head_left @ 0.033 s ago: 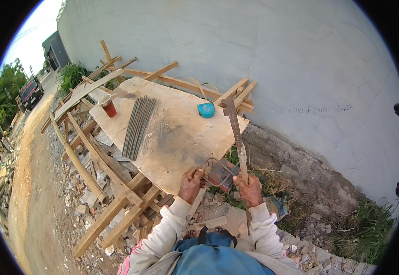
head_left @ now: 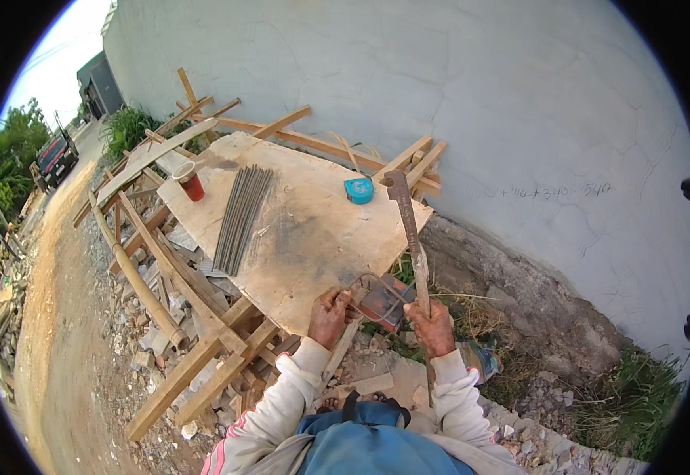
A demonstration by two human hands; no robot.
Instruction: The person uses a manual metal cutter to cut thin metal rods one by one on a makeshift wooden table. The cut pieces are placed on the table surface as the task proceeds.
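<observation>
Plywood tabletop (head_left: 313,237), metal gripped beside its right corner

A long rusty steel bar (head_left: 407,218), clasped in the right hand (head_left: 432,327), crosses the tabletop's right corner. A bundle of thin steel rods (head_left: 240,222) lies toward the left edge, near ends reaching it. Past the near corner, a reddish block (head_left: 381,302) sits behind a bent metal rod (head_left: 390,287) pinched by the left hand (head_left: 329,318). A plastic cup (head_left: 191,186) of red liquid stands by the left corner, a turquoise tape measure (head_left: 358,190) near the far edge
</observation>
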